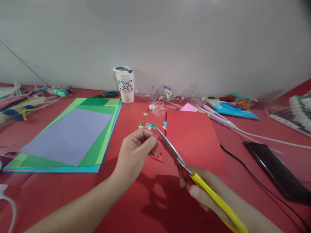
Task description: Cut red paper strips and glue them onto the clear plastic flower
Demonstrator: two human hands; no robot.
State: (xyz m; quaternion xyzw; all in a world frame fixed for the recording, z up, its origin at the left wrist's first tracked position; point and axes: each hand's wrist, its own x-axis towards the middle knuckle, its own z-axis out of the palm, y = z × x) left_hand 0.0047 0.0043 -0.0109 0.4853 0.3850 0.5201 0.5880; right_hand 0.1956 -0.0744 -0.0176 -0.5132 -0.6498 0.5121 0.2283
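Observation:
In my right hand (204,189) is a pair of scissors (171,149) with yellow handles, their blades pointing up and left. The blades look nearly closed. My left hand (139,147) is pinched, thumb against fingers, close beside the scissor tips. Whatever lies between those fingers is too small or hidden to make out. Small coloured paper stars (149,126) lie on the red table just beyond my left hand. Under the blades are little red paper scraps (159,157). A red sheet of paper (191,136) rests to the right of the blades.
Stacked coloured sheets (70,136) lie at left, with dark-handled scissors (109,94) behind. A white cup (126,85) stands near the wall. Clear plastic wrapping (157,106), a blue packet (233,110), a corded pink-white tool (222,118) and a black phone-like object (277,170) occupy the right.

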